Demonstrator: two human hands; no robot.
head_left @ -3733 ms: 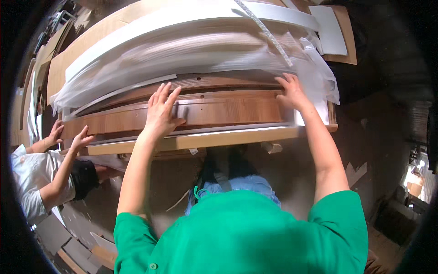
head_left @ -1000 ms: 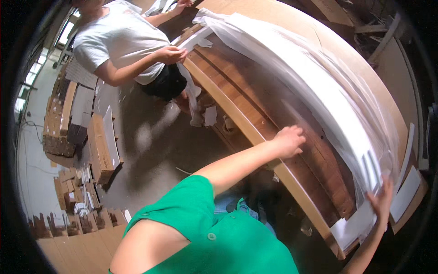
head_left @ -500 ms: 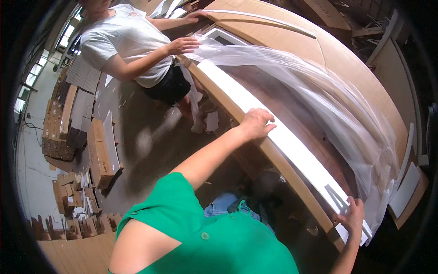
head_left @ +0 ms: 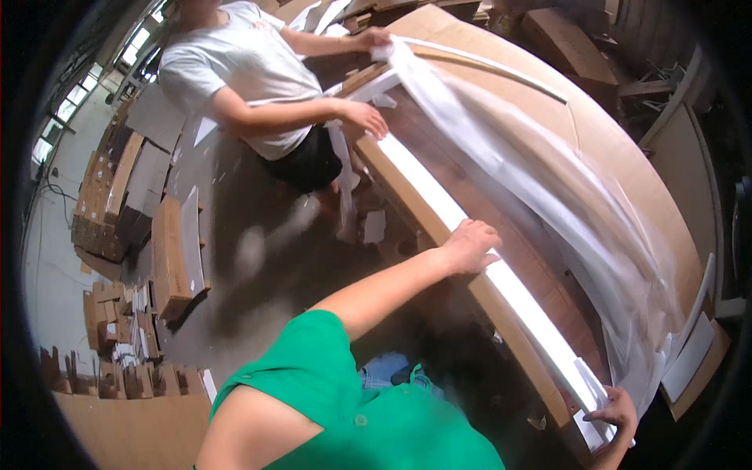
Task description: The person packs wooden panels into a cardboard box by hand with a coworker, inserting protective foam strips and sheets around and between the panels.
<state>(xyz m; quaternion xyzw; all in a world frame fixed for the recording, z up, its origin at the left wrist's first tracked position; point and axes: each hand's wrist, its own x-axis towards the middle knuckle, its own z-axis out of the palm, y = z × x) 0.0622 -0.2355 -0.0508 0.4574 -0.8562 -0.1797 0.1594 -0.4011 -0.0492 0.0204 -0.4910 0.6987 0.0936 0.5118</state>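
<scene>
A long white rail (head_left: 540,321) runs along the near side of an opened carton, beside the brown cardboard edge (head_left: 501,317). My left hand (head_left: 470,247) is closed over the middle of the rail, fingers curled across its top. At the near right end my right hand (head_left: 617,411) grips the same rail, its fingertips partly hidden. A translucent white wrapping sheet (head_left: 509,157) lies bunched beyond the rail, over a reddish-brown surface (head_left: 509,227). A co-worker's hand (head_left: 364,117) rests at the rail's far end; the other hand (head_left: 374,39) holds the sheet's far end.
The large cardboard flap (head_left: 611,157) spreads out on the far side, with a thin white strip (head_left: 493,63) on it. The co-worker (head_left: 243,78) stands at the far left end. Stacked cartons (head_left: 98,196) and a long box (head_left: 168,258) stand on the floor at left.
The co-worker's hands have shifted, one now holding the sheet and the other at the rail. The sheet is drawn tighter along the far side. My right hand has slid lower at the rail's end.
</scene>
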